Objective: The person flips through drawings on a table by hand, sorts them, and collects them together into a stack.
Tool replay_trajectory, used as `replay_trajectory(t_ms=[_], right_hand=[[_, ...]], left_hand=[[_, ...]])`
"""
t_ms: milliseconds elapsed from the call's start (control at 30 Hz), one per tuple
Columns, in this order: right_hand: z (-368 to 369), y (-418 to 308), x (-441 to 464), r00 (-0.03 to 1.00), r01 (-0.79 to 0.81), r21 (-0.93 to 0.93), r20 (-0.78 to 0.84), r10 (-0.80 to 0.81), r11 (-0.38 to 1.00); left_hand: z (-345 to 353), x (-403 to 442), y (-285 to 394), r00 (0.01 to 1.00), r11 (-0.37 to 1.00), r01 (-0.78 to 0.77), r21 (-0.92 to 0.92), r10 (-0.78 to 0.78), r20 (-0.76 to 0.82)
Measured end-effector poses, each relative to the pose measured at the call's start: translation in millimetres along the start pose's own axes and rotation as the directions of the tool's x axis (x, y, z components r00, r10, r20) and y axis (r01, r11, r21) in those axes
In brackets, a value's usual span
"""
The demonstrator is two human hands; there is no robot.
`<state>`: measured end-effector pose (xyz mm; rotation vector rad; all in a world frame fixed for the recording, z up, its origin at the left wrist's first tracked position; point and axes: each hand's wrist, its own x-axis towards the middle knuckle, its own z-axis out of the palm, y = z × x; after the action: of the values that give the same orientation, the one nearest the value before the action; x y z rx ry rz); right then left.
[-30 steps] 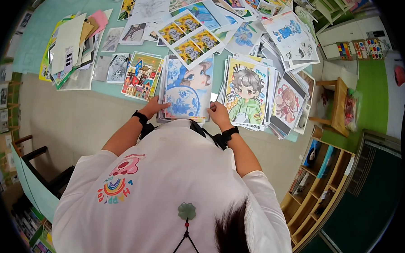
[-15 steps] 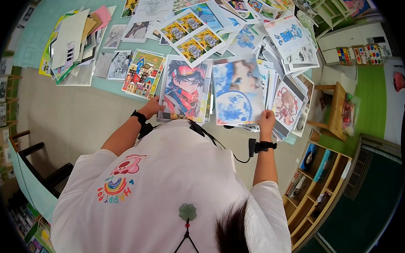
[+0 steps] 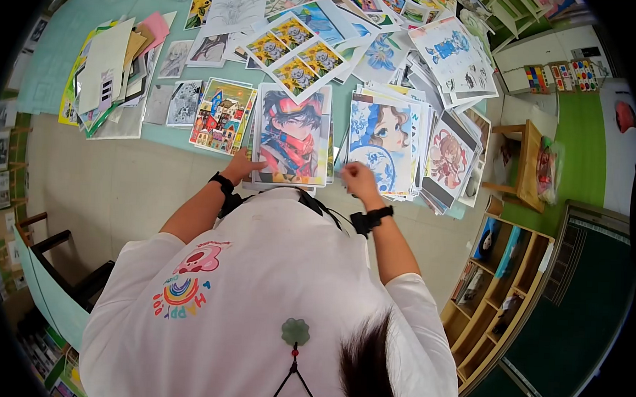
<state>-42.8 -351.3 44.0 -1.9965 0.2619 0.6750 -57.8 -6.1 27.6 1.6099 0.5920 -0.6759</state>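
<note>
The lower corner of the sunflower sheet (image 3: 296, 58) covers part of the scarf picture's (image 3: 290, 139) top, and the right hand (image 3: 361, 180) hides the portrait's (image 3: 382, 141) lower left corner. Half a second ago that portrait is in the right hand's pinch; now it lies on the right-hand pile, and the hand is nearer the middle. Its fingers are bunched, blurred at the tips; I can't tell if they pinch anything. The scarf picture lies just right of the left hand (image 3: 243, 167), thumb at its lower left edge, grip unclear.
</note>
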Motion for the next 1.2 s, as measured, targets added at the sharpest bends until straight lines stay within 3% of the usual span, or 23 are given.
replay_trajectory(t_ms=[67,167,367,467,667,767,900,1000,1033,1100,1200], right_hand=[[33,23,17,0.988,0.149,-0.217,-0.018,-0.157,0.965],[59,45,34,0.984,0.159,-0.273,-0.036,-0.175,0.949],[66,33,40,0.986,0.031,-0.012,0.165,-0.028,0.999],[67,22,37,0.985,0.173,-0.289,0.076,-0.158,0.941],[61,8,20,0.962,0.215,-0.431,-0.058,-0.265,0.876],[60,4,21,0.983,0.180,-0.426,0.103,-0.150,0.887],[56,-8,33,0.955,0.273,-0.504,0.037,-0.295,0.819],[47,-34,49,0.843,0.376,-0.509,-0.159,-0.514,0.774],[42,-51,55,0.881,0.384,-0.480,-0.064,-0.469,0.788],[47,-71,73,0.823,0.514,-0.485,0.048,-0.566,0.707],[64,-99,109,0.771,0.627,-0.506,0.294,-0.565,0.592]], left_hand=[[-2,1,-3,1.000,1.000,-0.001,-0.002,0.001,0.023],[-4,-4,4,0.996,1.000,-0.003,0.019,0.002,0.087],[-7,16,-31,0.986,0.997,-0.058,-0.046,0.064,0.153],[-8,20,-36,0.984,0.996,-0.021,-0.086,0.036,0.176],[-11,23,-33,0.982,0.998,0.005,-0.065,0.008,0.188],[-12,16,-24,0.982,0.999,-0.033,-0.042,0.040,0.187],[-13,18,-25,0.977,0.991,-0.127,-0.038,0.132,0.165],[-17,8,-17,0.974,0.980,-0.189,0.066,0.179,0.135],[-19,6,-18,0.968,0.974,-0.219,0.054,0.210,0.136],[-29,25,-48,0.938,0.948,-0.318,0.026,0.311,0.153],[-39,20,-56,0.952,0.961,-0.278,-0.001,0.276,0.134]])
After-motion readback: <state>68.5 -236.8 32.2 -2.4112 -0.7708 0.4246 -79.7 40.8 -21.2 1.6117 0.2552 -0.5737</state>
